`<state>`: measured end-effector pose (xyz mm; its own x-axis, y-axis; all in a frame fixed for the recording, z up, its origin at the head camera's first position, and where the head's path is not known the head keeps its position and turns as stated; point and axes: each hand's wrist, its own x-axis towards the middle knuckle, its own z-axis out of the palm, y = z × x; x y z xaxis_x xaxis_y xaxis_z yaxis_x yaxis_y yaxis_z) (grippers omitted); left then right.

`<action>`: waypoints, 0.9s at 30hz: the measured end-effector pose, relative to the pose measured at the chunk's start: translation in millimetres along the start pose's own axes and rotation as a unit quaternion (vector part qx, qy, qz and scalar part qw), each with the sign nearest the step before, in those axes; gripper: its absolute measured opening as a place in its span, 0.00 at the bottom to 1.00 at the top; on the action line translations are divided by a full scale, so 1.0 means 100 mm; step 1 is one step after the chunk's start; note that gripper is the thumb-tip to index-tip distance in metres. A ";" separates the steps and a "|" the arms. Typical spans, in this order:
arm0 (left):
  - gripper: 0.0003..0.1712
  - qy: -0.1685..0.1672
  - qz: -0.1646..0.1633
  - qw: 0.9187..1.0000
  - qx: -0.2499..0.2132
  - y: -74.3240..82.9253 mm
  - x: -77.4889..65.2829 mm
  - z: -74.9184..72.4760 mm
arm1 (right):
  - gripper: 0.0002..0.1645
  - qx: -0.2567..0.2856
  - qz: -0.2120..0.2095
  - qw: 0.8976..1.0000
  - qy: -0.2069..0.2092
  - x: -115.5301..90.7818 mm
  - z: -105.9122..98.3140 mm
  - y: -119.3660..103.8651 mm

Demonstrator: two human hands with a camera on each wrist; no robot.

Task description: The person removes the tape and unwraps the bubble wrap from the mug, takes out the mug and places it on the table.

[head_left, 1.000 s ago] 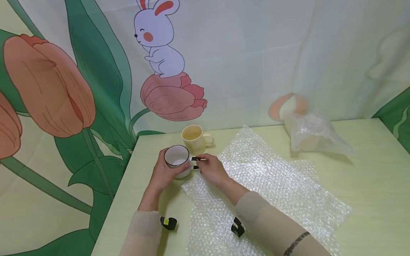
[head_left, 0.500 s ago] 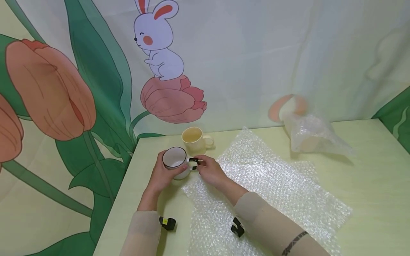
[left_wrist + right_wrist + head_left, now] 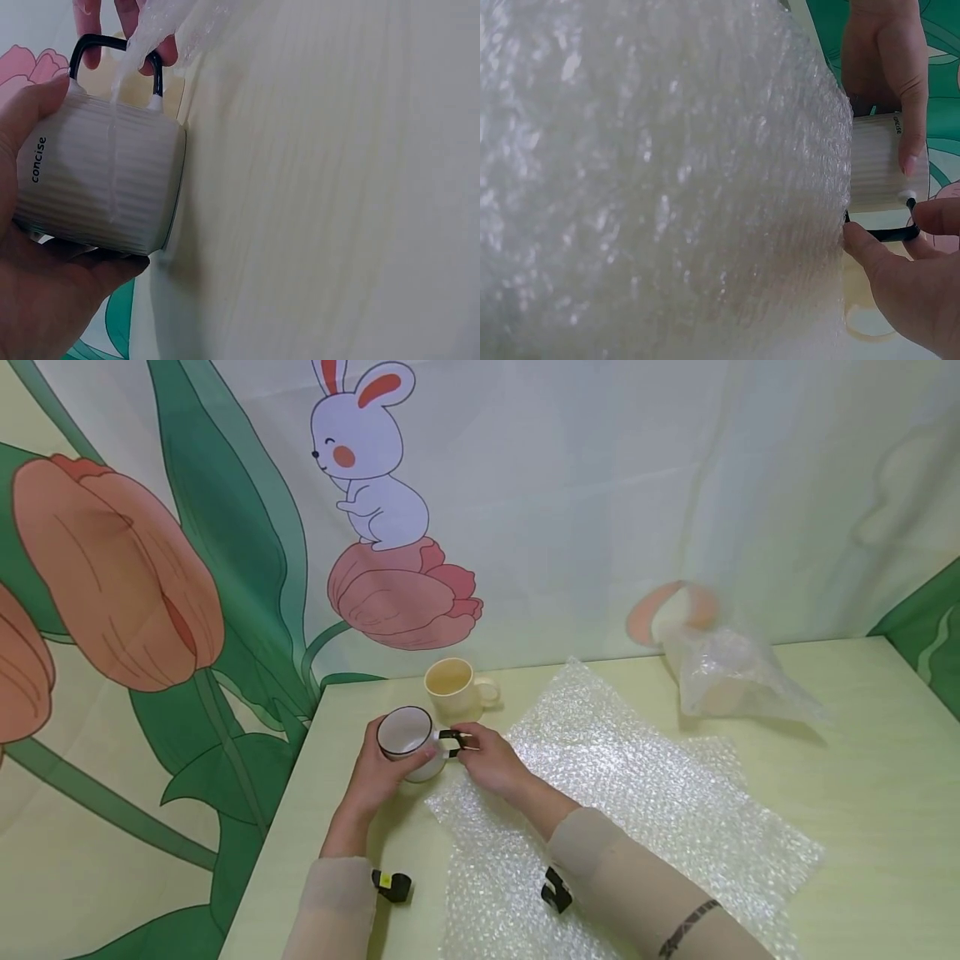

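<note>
A white ribbed mug (image 3: 405, 731) with a dark rim and the word "concise" on its side is off to the left of the bubble wrap. My left hand (image 3: 375, 781) grips its body, thumb on the near side. At the black-and-white handle (image 3: 97, 40), my right hand (image 3: 491, 762) holds the outer part between thumb and fingers. The right wrist view shows the thumb and fingers of the right hand (image 3: 907, 277) around the handle. Just behind stands a pale yellow mug (image 3: 452, 689), upright, its handle to the right.
A large sheet of bubble wrap (image 3: 622, 802) lies over the table's middle, its left corner near the white mug. Farther back on the right sits a translucent wrapped bundle (image 3: 723, 677). A printed curtain (image 3: 562, 527) with a rabbit and tulips hangs behind the table.
The white mug has shifted slightly left and turned a little in both hands, so more of its handle loop shows. The yellow mug and bubble wrap stay in place.
</note>
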<state>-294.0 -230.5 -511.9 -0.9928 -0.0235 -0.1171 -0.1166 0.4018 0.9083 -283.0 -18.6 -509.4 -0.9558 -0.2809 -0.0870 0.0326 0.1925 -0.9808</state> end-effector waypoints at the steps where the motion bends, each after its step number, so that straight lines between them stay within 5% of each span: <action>1: 0.57 0.000 0.001 1.000 -0.001 -0.01 0.00 0.00 | 0.29 0.002 0.001 1.000 -0.002 0.00 0.00 0.00; 14: 0.72 0.029 -0.002 0.998 0.058 -0.02 0.00 0.01 | 0.32 0.006 0.007 1.000 -0.013 -0.05 -0.06 -0.04; 27: 0.69 0.055 0.011 0.989 0.135 0.41 -0.23 0.06 | 0.28 -0.009 -0.001 1.000 0.007 -0.18 -0.30 -0.09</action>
<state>-275.7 -207.9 -474.0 -0.9935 -0.1067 -0.0409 -0.0995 0.6325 0.7682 -274.6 12.5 -493.4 -0.9599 -0.2676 -0.0831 0.0265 0.2087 -0.9776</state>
